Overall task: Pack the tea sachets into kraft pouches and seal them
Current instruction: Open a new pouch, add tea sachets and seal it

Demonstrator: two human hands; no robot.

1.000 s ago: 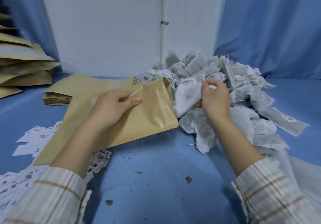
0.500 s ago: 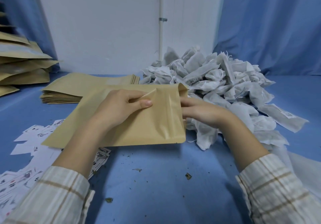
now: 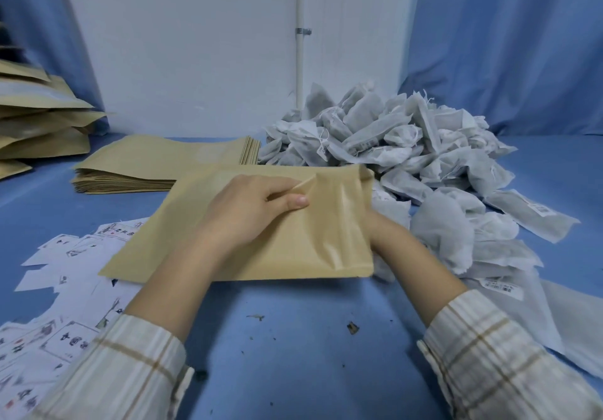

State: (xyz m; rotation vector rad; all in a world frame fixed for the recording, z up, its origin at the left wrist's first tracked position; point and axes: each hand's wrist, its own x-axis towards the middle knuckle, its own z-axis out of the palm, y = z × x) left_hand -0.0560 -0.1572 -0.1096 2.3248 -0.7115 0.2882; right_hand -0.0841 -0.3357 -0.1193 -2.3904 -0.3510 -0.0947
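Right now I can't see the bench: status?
Left hand grips kraft pouch at its mouth. Right hand reaches inside, fingers hidden. Sachet pile crowds the pouch's right.

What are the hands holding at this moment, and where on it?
The left hand grips the kraft pouch on its upper face near the open end. The right hand is inside the pouch mouth, its grip hidden.

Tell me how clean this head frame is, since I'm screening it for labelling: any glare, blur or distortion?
Head view: soft, cool, even light; mild sheen on the kraft pouch near its creases; the wide lens bows the edges; the printed cards and sleeves look soft; the right hand is hidden inside the pouch.
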